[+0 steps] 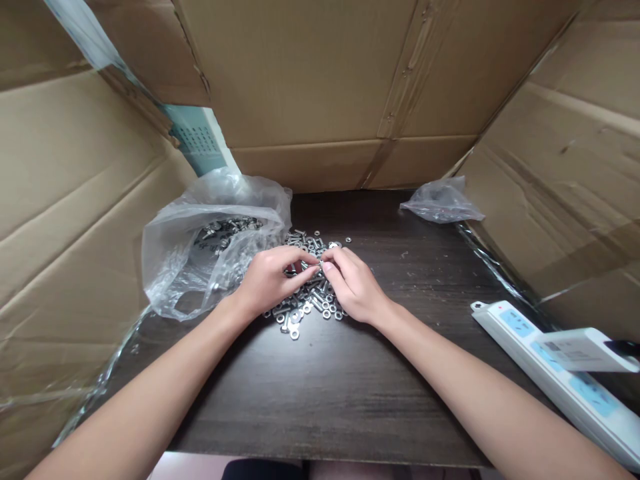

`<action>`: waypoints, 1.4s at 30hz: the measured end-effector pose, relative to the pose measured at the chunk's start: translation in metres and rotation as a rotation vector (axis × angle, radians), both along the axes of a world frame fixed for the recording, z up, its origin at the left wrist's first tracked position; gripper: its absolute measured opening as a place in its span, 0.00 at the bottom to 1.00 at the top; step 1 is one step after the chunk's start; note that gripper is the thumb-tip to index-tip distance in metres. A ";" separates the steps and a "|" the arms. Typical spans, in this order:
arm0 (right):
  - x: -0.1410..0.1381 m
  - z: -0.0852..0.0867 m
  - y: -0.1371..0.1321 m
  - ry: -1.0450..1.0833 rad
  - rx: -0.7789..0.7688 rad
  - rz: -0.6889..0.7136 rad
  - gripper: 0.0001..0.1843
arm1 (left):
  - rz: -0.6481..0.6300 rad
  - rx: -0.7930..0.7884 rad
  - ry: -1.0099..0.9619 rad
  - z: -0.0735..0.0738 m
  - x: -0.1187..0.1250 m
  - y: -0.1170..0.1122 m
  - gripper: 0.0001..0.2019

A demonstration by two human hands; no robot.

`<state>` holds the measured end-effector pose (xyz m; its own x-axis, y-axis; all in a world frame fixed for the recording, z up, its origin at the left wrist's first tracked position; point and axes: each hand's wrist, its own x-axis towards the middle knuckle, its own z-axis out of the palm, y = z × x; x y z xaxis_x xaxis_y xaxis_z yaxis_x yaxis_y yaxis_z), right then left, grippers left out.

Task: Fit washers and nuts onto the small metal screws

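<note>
Left hand (273, 275) and right hand (356, 285), both pinch-tight on a small fastener (321, 265), above the hardware pile (317, 300).

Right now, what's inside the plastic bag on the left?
Inside the plastic bag, a heap of small metal pieces shows through the opening. Its cloudy plastic blurs the right side; anything beneath is hidden.

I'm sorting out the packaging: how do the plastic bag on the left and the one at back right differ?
The left bag is larger; the right bag is smaller. The left bag gapes open around metal fasteners; the right bag lies crumpled and low. Both are see-through plastic.
</note>
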<state>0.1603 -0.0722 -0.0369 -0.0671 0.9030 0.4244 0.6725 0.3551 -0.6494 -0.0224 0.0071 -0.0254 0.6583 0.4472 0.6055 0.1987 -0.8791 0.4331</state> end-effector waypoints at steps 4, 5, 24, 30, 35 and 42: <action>0.000 0.000 0.000 0.016 0.003 0.015 0.05 | 0.008 -0.006 0.002 -0.001 0.000 0.000 0.05; 0.000 0.000 0.000 0.012 0.006 0.021 0.05 | 0.007 -0.005 0.004 -0.001 0.000 0.000 0.05; 0.001 0.001 -0.001 0.029 0.009 0.029 0.05 | 0.007 0.007 0.010 -0.001 0.000 -0.001 0.04; 0.000 0.000 0.000 0.001 0.019 0.035 0.05 | -0.003 0.027 0.045 -0.004 -0.001 0.002 0.06; 0.000 0.000 -0.001 -0.034 0.009 0.033 0.05 | 0.000 0.072 0.102 -0.002 -0.002 0.003 0.06; 0.000 -0.001 0.001 -0.077 0.017 0.032 0.07 | 0.027 0.161 0.157 0.001 -0.002 0.001 0.08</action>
<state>0.1601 -0.0709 -0.0383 -0.1292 0.8925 0.4321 0.7082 0.3880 -0.5898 -0.0245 0.0078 -0.0243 0.7391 0.3719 0.5617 0.2771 -0.9278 0.2496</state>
